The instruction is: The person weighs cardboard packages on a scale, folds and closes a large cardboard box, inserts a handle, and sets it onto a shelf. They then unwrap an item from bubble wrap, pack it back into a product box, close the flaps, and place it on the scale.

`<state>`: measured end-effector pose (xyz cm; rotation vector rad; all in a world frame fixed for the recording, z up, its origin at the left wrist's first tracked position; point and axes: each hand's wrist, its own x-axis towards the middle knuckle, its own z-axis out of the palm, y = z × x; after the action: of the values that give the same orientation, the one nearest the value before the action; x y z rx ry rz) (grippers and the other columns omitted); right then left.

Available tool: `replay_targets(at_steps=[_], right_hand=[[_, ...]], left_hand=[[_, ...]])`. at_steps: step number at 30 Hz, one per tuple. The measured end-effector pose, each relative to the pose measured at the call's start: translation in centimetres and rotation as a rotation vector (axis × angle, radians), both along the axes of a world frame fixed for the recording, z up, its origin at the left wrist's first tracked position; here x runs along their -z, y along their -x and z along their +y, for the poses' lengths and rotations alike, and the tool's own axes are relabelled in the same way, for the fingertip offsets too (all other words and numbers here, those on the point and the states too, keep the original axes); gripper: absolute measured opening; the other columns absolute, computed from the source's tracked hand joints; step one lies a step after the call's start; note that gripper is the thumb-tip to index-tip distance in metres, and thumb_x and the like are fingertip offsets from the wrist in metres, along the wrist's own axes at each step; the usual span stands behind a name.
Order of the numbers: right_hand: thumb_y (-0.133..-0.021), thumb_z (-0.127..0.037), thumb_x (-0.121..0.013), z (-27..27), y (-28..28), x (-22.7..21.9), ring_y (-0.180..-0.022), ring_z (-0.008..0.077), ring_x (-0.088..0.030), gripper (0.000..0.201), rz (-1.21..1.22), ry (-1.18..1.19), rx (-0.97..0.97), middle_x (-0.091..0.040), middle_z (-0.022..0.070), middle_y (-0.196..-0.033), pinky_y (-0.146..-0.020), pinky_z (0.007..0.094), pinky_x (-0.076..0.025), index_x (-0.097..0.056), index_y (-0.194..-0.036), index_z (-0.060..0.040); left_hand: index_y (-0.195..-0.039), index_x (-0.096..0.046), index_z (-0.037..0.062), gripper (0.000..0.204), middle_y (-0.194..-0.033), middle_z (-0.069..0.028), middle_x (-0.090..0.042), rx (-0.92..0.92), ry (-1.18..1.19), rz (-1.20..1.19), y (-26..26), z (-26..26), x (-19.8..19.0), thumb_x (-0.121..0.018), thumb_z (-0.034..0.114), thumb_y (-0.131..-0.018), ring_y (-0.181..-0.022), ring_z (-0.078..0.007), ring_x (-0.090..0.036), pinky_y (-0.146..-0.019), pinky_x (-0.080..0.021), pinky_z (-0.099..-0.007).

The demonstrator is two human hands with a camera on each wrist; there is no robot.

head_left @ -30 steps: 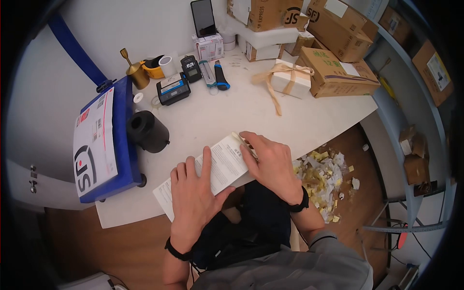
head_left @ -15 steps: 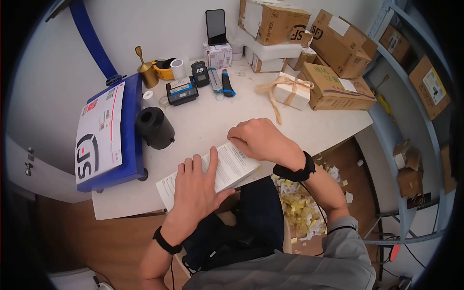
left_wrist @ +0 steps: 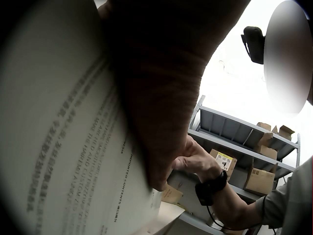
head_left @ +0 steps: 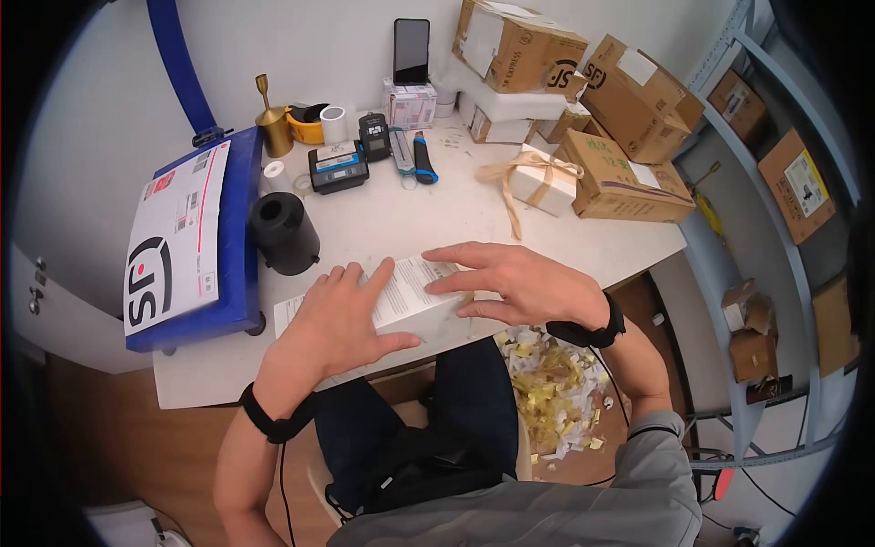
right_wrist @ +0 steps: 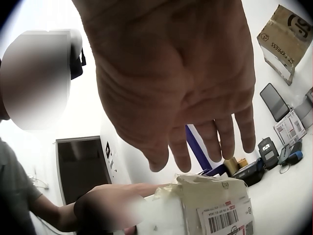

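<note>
A white carton with printed text lies at the table's front edge. On its top face rests my left hand, fingers spread and thumb out over the near side. My right hand is at the carton's right end, its fingers extended over that end and its thumb lower down. In the right wrist view the right palm shows above the carton's end, which carries yellowish tape and a barcode label. The left wrist view has lines of print close beside the left hand.
A black cylinder and a blue scale stand left. Behind are a label printer, a box cutter and a phone. A ribbon-tied white box sits near brown cartons. Paper scraps litter the floor.
My right hand's fingers, curled at the carton's end half a second ago, have straightened over that end. The left hand stays on the carton. The head view has shifted slightly.
</note>
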<state>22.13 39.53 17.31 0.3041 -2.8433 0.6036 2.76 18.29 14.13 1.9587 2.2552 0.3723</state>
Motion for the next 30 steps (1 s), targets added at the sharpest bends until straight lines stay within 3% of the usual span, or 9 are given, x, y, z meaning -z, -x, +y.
replay_targets(at_steps=[3,11,15,17,18,20,25,27,30], right_hand=[[-0.087,-0.014,-0.08,0.5,-0.7,0.0,-0.128,0.0357,-0.062,0.036,-0.046,-0.047,0.005,-0.062,0.0162,-0.144,-0.103,0.0462,-0.054,-0.074,-0.123,-0.0087],[-0.083,-0.005,-0.081,0.1,-0.6,1.4,-0.1,0.0282,-0.074,0.016,0.27,-0.194,-0.042,-0.075,0.0095,-0.117,-0.067,0.0357,-0.061,-0.066,-0.088,-0.0032],[-0.087,-0.003,-0.076,0.1,-1.0,3.4,-0.096,0.027,-0.075,0.008,0.307,-0.087,0.076,-0.076,0.0121,-0.112,-0.068,0.0345,-0.061,-0.07,-0.092,-0.0022],[-0.089,0.001,-0.073,-0.1,-1.2,5.4,-0.092,0.0263,-0.077,0.005,0.47,0.272,0.237,-0.077,0.0156,-0.11,-0.072,0.0304,-0.061,-0.072,-0.093,-0.0001],[-0.089,0.001,-0.073,-0.8,-1.5,6.2,-0.092,0.0263,-0.077,0.005,0.468,0.266,0.237,-0.077,0.0156,-0.11,-0.072,0.0304,-0.061,-0.072,-0.093,-0.0001],[-0.089,0.003,-0.072,-2.4,-2.0,7.5,-0.094,0.0267,-0.077,0.007,0.471,0.638,0.597,-0.077,0.0191,-0.11,-0.08,0.0305,-0.061,-0.074,-0.096,0.0018],[-0.085,-0.008,-0.08,-4.1,-1.8,5.5,-0.098,0.0333,-0.076,0.02,0.528,0.41,0.509,-0.076,0.022,-0.111,-0.089,0.0374,-0.06,-0.073,-0.1,0.0018],[-0.082,-0.017,-0.085,-4.7,-1.5,2.9,-0.109,0.0374,-0.073,0.037,0.452,0.344,0.37,-0.073,0.0214,-0.122,-0.093,0.0419,-0.059,-0.07,-0.112,-0.0001],[-0.087,-0.029,-0.082,-5.1,0.4,0.0,-0.123,0.0396,-0.066,0.048,0.28,0.173,0.456,-0.066,0.0193,-0.138,-0.102,0.0434,-0.055,-0.066,-0.125,-0.0042]], left_hand=[[-0.151,-0.05,-0.0023,0.107,-0.117,-0.0276,-0.063,-0.015,0.063,-0.072,0.2,0.2,-0.7,-0.08,0.07,-0.078,-0.112,-0.0438,-0.062,-0.1,-0.05,-0.0491],[-0.15,-0.052,-0.0016,0.105,-0.113,-0.0266,-0.064,-0.016,0.015,-0.062,0.3,0.1,-0.3,-0.082,0.069,-0.077,-0.109,-0.0427,-0.062,-0.098,-0.051,-0.0485],[-0.149,-0.053,0.0001,0.105,-0.112,-0.0261,-0.064,-0.032,0.019,-0.083,0.5,0.2,-0.4,-0.083,0.068,-0.075,-0.108,-0.0425,-0.063,-0.098,-0.051,-0.0486],[-0.149,-0.054,0.0017,0.103,-0.112,-0.0256,-0.065,-0.021,0.014,-0.122,0.9,0.4,-0.2,-0.084,0.067,-0.075,-0.107,-0.0422,-0.063,-0.097,-0.051,-0.0484],[-0.149,-0.054,0.0017,0.103,-0.112,-0.0256,-0.065,-0.02,0.009,-0.124,1.0,0.4,-0.2,-0.084,0.067,-0.075,-0.107,-0.0422,-0.063,-0.097,-0.051,-0.0484],[-0.149,-0.054,0.0005,0.104,-0.111,-0.0253,-0.065,-0.019,0.009,-0.123,0.9,0.3,-0.2,-0.085,0.066,-0.074,-0.106,-0.0415,-0.064,-0.096,-0.051,-0.0479],[-0.151,-0.05,-0.0016,0.105,-0.113,-0.0249,-0.062,0.003,-0.01,-0.043,-0.3,-0.3,0.1,-0.083,0.065,-0.077,-0.107,-0.0415,-0.061,-0.098,-0.049,-0.0475],[-0.152,-0.048,-0.0021,0.106,-0.114,-0.0248,-0.061,0.005,-0.011,-0.01,-1.2,-0.7,0.2,-0.082,0.065,-0.078,-0.108,-0.0416,-0.059,-0.099,-0.047,-0.0477],[-0.155,-0.045,-0.0013,0.107,-0.116,-0.0234,-0.057,-0.009,-0.001,0.046,-2.4,-1.3,0.7,-0.084,0.061,-0.077,-0.108,-0.0399,-0.056,-0.099,-0.045,-0.0478]])
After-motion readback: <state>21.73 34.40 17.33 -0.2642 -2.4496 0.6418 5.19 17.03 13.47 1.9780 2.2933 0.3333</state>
